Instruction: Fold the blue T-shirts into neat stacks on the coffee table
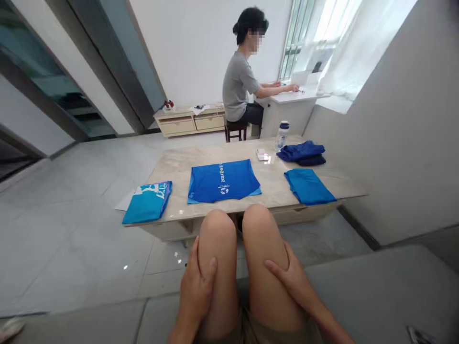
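Observation:
My left hand rests on my left thigh, its thumb on top and the fingers along the outer side. On my right thigh lies my right hand, thumb spread from the fingers. Both are open and hold nothing. Beyond my knees, a blue shirt with white and yellow print is spread on the table. A folded teal-blue cloth with white print lies at the table's left end. To the right is a folded plain blue cloth.
Dark blue clothes lie in a pile at the back right, near a clear bottle and a phone. Past the table, a person sits on a stool at a white desk. A low cabinet stands against the wall.

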A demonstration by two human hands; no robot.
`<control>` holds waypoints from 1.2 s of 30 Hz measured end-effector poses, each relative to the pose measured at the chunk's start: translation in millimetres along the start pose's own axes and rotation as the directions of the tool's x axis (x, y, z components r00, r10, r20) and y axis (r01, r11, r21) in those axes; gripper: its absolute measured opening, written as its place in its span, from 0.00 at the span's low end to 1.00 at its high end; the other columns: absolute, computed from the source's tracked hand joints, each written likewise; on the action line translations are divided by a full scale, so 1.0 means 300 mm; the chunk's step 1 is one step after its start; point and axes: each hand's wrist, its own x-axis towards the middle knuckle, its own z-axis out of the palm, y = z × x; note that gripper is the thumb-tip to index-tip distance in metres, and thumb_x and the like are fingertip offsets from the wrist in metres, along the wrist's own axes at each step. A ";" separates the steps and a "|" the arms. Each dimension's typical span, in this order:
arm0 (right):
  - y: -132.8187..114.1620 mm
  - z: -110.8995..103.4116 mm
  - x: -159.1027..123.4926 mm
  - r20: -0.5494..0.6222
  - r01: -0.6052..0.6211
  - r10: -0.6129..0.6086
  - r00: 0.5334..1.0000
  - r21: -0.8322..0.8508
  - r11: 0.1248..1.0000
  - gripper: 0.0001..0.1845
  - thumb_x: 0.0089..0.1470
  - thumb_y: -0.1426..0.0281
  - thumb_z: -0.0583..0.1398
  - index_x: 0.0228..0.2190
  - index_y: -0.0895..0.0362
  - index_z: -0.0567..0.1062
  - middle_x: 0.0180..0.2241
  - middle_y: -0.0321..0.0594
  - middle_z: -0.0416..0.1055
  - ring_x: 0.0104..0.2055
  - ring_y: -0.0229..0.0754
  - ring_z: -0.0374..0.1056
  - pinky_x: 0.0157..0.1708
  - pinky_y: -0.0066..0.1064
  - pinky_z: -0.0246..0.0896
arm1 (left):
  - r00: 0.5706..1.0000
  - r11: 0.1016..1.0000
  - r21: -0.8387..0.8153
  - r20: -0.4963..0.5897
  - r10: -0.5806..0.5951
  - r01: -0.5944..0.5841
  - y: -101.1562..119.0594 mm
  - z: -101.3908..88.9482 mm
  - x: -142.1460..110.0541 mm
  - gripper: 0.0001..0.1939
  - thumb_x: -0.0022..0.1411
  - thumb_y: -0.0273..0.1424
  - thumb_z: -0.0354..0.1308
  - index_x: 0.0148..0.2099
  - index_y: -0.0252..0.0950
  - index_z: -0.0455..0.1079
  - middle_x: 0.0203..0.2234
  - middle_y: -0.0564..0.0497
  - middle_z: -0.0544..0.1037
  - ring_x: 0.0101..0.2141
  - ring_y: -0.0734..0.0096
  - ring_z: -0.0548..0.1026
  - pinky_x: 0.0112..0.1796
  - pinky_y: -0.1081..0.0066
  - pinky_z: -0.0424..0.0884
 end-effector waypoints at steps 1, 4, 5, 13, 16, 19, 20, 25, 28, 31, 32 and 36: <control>0.000 0.001 0.003 0.001 0.004 -0.004 1.000 0.004 1.000 0.51 0.51 0.44 0.71 0.67 0.55 0.66 0.66 0.54 0.72 0.65 0.60 0.71 0.65 0.50 0.67 | 1.000 1.000 -0.003 -0.007 -0.001 0.001 -0.006 0.001 0.000 0.40 0.74 0.54 0.50 0.79 0.40 0.55 0.74 0.39 0.66 0.71 0.44 0.68 0.68 0.42 0.66; 0.005 0.003 0.015 -0.006 0.014 -0.014 1.000 0.004 1.000 0.50 0.51 0.44 0.71 0.66 0.54 0.67 0.64 0.53 0.73 0.64 0.61 0.72 0.64 0.50 0.68 | 1.000 1.000 -0.008 -0.026 0.006 -0.006 -0.023 0.006 0.007 0.39 0.74 0.53 0.51 0.78 0.40 0.57 0.73 0.38 0.68 0.70 0.45 0.70 0.68 0.44 0.68; 0.008 0.004 0.019 -0.010 0.016 -0.016 1.000 -0.001 1.000 0.49 0.51 0.44 0.71 0.66 0.54 0.67 0.64 0.54 0.74 0.64 0.61 0.72 0.64 0.51 0.68 | 0.999 1.000 -0.008 -0.032 0.012 -0.012 -0.028 0.008 0.011 0.39 0.74 0.53 0.52 0.78 0.39 0.57 0.73 0.38 0.69 0.70 0.45 0.70 0.68 0.44 0.68; 0.032 0.013 0.048 -0.049 0.037 -0.039 0.998 -0.045 0.998 0.49 0.50 0.43 0.70 0.64 0.56 0.69 0.61 0.54 0.76 0.61 0.61 0.74 0.63 0.52 0.69 | 0.999 1.000 0.010 -0.043 0.024 -0.024 -0.048 0.020 0.041 0.38 0.74 0.52 0.53 0.77 0.39 0.58 0.72 0.37 0.70 0.69 0.45 0.71 0.67 0.45 0.68; 0.024 0.018 0.038 -0.068 0.053 -0.060 0.996 -0.094 0.994 0.49 0.52 0.43 0.70 0.65 0.56 0.68 0.62 0.54 0.76 0.62 0.61 0.74 0.63 0.52 0.69 | 0.998 0.999 0.009 -0.051 0.032 -0.031 -0.048 0.017 0.037 0.38 0.74 0.53 0.52 0.77 0.39 0.58 0.72 0.37 0.70 0.69 0.45 0.71 0.68 0.45 0.68; 0.014 0.035 0.014 -0.123 0.091 -0.116 0.986 -0.190 0.977 0.50 0.54 0.42 0.68 0.67 0.56 0.66 0.64 0.55 0.73 0.65 0.61 0.72 0.65 0.52 0.67 | 0.998 0.999 0.006 -0.058 0.033 -0.033 -0.049 0.013 0.031 0.38 0.74 0.52 0.53 0.77 0.39 0.58 0.71 0.37 0.70 0.69 0.45 0.72 0.67 0.45 0.69; 0.013 0.043 0.007 -0.145 0.105 -0.140 0.980 -0.224 0.969 0.50 0.55 0.42 0.68 0.68 0.56 0.66 0.66 0.55 0.72 0.66 0.62 0.71 0.67 0.53 0.66 | 0.997 0.999 0.005 -0.063 0.032 -0.032 -0.050 0.012 0.030 0.38 0.74 0.52 0.53 0.77 0.39 0.59 0.71 0.37 0.70 0.68 0.44 0.72 0.66 0.44 0.69; 0.021 0.069 -0.009 -0.199 0.145 -0.206 0.958 -0.285 0.947 0.47 0.59 0.42 0.64 0.69 0.56 0.65 0.67 0.56 0.71 0.67 0.62 0.70 0.68 0.55 0.64 | 0.995 0.999 0.000 -0.089 0.050 -0.050 -0.058 0.011 0.031 0.38 0.73 0.52 0.53 0.76 0.38 0.60 0.71 0.37 0.71 0.68 0.44 0.72 0.66 0.44 0.69; 0.031 0.065 -0.002 -0.179 0.141 -0.190 0.965 -0.258 0.956 0.45 0.60 0.43 0.64 0.68 0.55 0.66 0.66 0.55 0.72 0.65 0.61 0.72 0.66 0.53 0.66 | 0.994 0.999 0.005 -0.094 0.053 -0.053 -0.056 0.012 0.031 0.38 0.73 0.52 0.53 0.76 0.37 0.60 0.70 0.36 0.71 0.68 0.45 0.72 0.67 0.44 0.69; 0.036 0.057 0.004 -0.172 0.127 -0.171 0.970 -0.239 0.963 0.45 0.59 0.42 0.64 0.68 0.54 0.66 0.65 0.55 0.72 0.65 0.61 0.72 0.66 0.53 0.67 | 0.996 0.999 0.015 -0.079 0.044 -0.043 -0.050 0.013 0.029 0.38 0.73 0.52 0.53 0.76 0.38 0.60 0.71 0.37 0.71 0.68 0.44 0.72 0.67 0.44 0.69; 0.036 0.055 0.006 -0.175 0.124 -0.168 0.970 -0.236 0.964 0.46 0.59 0.42 0.65 0.68 0.54 0.66 0.65 0.55 0.72 0.66 0.61 0.72 0.66 0.53 0.67 | 0.996 0.999 0.019 -0.080 0.043 -0.041 -0.050 0.014 0.028 0.38 0.73 0.52 0.53 0.76 0.38 0.60 0.71 0.37 0.71 0.69 0.45 0.72 0.67 0.44 0.69; 0.034 0.053 0.006 -0.183 0.111 -0.155 0.971 -0.228 0.967 0.47 0.58 0.42 0.65 0.68 0.55 0.66 0.66 0.55 0.72 0.66 0.61 0.71 0.66 0.53 0.66 | 0.995 0.999 0.028 -0.091 0.046 -0.043 -0.052 0.018 0.028 0.38 0.73 0.52 0.54 0.76 0.38 0.60 0.70 0.37 0.71 0.68 0.44 0.72 0.66 0.45 0.70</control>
